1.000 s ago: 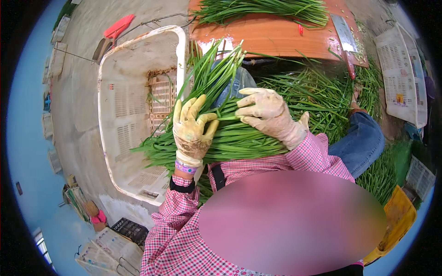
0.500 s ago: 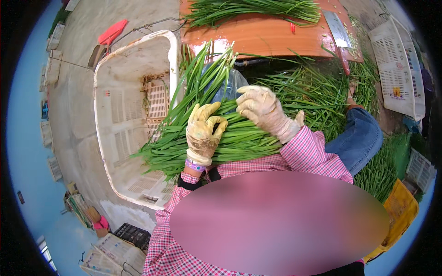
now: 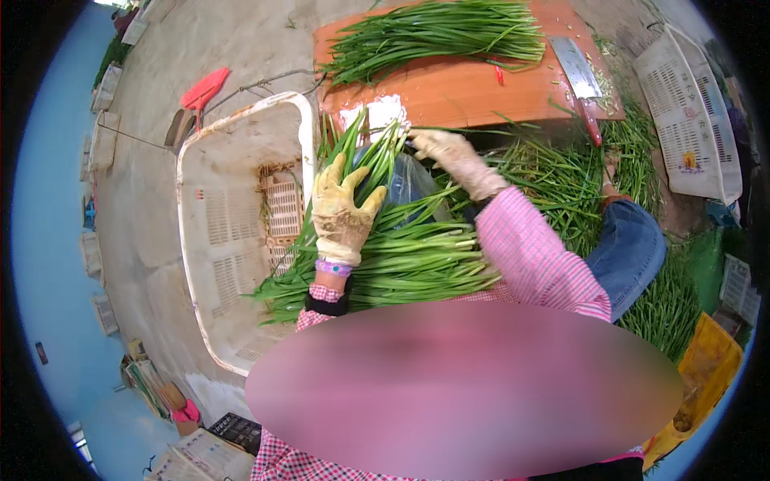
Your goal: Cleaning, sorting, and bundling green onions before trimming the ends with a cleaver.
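Note:
My left hand (image 3: 343, 210), in a soiled pale-yellow glove, lies with fingers spread on a small bunch of garlic chives (image 3: 383, 152) whose pale ends point up and away. Just right of those ends is my gloved right hand (image 3: 457, 159), its fingers bent and drawn together at the tips. Whatever sits between those fingertips is too small to make out. A larger layer of garlic chives (image 3: 425, 260) rests across my lap, below both hands. Clear plastic (image 3: 411, 186) shows between the hands, over my knee.
An orange board (image 3: 449, 104) ahead carries a chive bundle (image 3: 437, 36) and a red-handled knife (image 3: 579, 76). A white plastic basket (image 3: 186, 240) stands at left. Loose chives (image 3: 553, 176) cover the ground at right, near another white basket (image 3: 682, 112) and a yellow crate (image 3: 706, 369).
My left hand has moved up and its fingers have spread from a curl. My right hand has reached farther away, off the lap chives toward the pale ends. The whole view has shifted slightly.

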A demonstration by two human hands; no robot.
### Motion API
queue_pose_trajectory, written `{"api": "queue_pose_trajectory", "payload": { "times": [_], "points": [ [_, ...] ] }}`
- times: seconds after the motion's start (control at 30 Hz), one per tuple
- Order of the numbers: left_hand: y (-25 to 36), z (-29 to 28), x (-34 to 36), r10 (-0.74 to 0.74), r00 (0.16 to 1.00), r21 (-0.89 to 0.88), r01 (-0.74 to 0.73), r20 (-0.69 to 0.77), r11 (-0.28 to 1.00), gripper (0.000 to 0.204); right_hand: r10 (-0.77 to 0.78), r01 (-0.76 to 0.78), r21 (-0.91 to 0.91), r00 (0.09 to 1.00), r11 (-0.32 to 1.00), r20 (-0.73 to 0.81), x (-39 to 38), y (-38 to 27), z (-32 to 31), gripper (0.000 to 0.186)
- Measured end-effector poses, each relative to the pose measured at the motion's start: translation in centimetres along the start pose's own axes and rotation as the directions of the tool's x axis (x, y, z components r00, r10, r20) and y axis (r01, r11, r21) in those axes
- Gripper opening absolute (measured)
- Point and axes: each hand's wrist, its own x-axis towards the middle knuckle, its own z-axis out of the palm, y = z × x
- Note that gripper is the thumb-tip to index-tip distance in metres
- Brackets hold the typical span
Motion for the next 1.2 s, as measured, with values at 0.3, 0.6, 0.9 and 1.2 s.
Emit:
{"api": "queue_pose_trajectory", "payload": {
  "times": [0.3,0.6,0.9,1.2],
  "points": [
    [-1.4,1.1,-0.7,-0.087,0.995,-0.251,0.096,0.047,0.963,0.019,-0.131,0.129,-0.017,0.981,0.991,-0.144,-3.3,-1.5,2.9,0.027],
    [-0.5,1.0,-0.4,-0.172,0.983,-0.562,0.108,-0.063,0.820,0.014,-0.086,0.084,0.038,0.995,0.996,0.046,-8.8,-3.9,0.3,0.017],
    [-1.1,1.9,-0.2,-0.043,0.999,-0.230,0.035,-0.031,0.973,0.029,0.161,-0.124,0.230,0.976,0.965,-0.149,-11.0,-1.5,-8.6,0.033],
    [0.7,1.8,-1.9,0.093,0.995,-0.189,-0.082,0.048,0.979,0.026,-0.610,0.175,-0.786,0.735,0.593,-0.297,-7.2,0.1,-5.8,0.042]
  ]
}}
